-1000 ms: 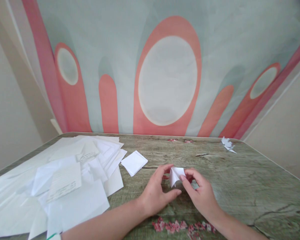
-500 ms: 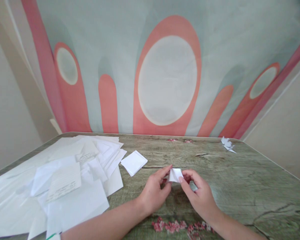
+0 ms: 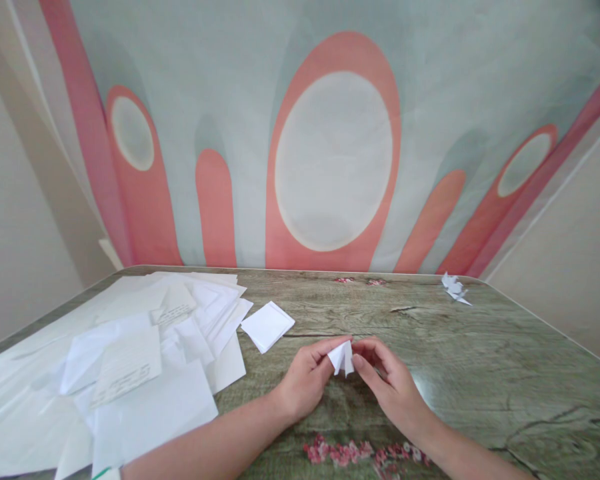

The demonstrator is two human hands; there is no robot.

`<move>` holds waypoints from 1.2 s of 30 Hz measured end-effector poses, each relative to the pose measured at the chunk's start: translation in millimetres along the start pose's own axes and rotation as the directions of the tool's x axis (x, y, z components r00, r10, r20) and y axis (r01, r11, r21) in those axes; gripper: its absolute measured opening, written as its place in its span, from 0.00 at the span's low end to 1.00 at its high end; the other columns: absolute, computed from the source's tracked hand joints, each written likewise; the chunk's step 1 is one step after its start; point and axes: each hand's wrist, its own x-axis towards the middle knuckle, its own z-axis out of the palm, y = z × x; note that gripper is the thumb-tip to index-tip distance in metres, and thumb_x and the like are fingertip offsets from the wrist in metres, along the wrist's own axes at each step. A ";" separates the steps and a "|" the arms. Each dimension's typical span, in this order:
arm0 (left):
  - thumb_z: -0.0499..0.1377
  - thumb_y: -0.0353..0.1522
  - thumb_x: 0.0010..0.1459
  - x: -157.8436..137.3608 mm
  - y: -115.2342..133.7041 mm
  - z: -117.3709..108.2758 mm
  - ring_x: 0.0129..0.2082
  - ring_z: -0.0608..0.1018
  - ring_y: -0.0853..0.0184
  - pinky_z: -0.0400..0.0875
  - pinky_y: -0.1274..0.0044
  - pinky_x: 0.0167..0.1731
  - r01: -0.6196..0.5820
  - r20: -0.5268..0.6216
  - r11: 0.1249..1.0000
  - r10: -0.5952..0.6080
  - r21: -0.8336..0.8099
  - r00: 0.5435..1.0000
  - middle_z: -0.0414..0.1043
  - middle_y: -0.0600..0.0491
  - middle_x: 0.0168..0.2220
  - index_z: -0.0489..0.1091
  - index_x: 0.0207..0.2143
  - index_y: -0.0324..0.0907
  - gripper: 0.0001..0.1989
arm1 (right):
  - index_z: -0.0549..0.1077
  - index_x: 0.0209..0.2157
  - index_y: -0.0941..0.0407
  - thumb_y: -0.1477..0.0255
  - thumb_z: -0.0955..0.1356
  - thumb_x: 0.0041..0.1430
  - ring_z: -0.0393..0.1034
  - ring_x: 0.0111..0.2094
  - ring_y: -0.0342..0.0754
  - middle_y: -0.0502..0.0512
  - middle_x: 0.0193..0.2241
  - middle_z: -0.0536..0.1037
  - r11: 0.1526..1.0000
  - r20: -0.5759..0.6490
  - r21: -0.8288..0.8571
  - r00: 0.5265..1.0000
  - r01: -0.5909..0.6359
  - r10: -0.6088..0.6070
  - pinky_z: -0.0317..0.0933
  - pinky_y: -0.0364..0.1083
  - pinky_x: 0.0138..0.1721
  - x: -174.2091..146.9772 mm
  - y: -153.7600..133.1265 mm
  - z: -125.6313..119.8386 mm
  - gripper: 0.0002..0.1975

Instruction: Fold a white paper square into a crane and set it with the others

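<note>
Between my two hands is a small folded piece of white paper [image 3: 341, 358], held just above the table. Its lower edge shows two flaps standing apart with a gap between them. My left hand [image 3: 307, 373] pinches its left side, thumb and forefinger closed on it. At the right edge, my right hand [image 3: 387, 377] has its thumb and fingers closed on the paper. The fingers partly cover the upper edge of the fold.
A small stack of white paper squares [image 3: 269, 327] lies beyond my left hand. Loose white sheets [image 3: 155, 413], some with writing, are heaped at the left. Folded white paper pieces [image 3: 455, 289] sit at the far right of the wood-patterned table [image 3: 480, 373], before a patterned backdrop [image 3: 250, 87].
The folded paper has turned in my hands, from a flat face to a shape with two hanging flaps. Both hands have drawn closer together, my right hand shifting left.
</note>
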 end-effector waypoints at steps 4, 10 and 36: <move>0.50 0.29 0.58 -1.2 -0.3 -0.9 0.53 0.66 0.63 0.57 0.68 0.55 -0.063 0.043 0.997 0.061 0.054 0.997 0.67 0.54 0.52 0.69 0.48 0.47 0.17 | 0.68 0.38 0.55 0.63 0.63 0.58 0.67 0.35 0.47 0.54 0.33 0.72 0.989 0.075 0.145 0.997 -0.017 0.006 0.63 0.44 0.37 -1.5 -5.6 2.2 0.11; 0.48 0.25 0.57 -2.1 -7.1 0.1 0.55 0.64 0.66 0.55 0.69 0.56 -0.111 0.026 0.989 0.109 0.100 0.994 0.65 0.54 0.54 0.68 0.48 0.49 0.20 | 0.69 0.37 0.56 0.64 0.64 0.58 0.68 0.33 0.46 0.52 0.29 0.72 0.981 0.110 0.187 0.993 -0.053 0.032 0.64 0.43 0.35 -5.2 -12.2 4.0 0.11; 0.53 0.24 0.56 -6.1 4.2 1.5 0.41 0.72 0.66 0.66 0.76 0.42 -0.208 -0.037 0.945 0.224 0.254 0.974 0.70 0.51 0.39 0.71 0.45 0.47 0.17 | 0.74 0.30 0.57 0.62 0.63 0.58 0.67 0.29 0.46 0.52 0.25 0.73 0.999 0.030 -0.035 1.000 0.009 -0.008 0.62 0.42 0.30 0.5 -3.2 -0.6 0.14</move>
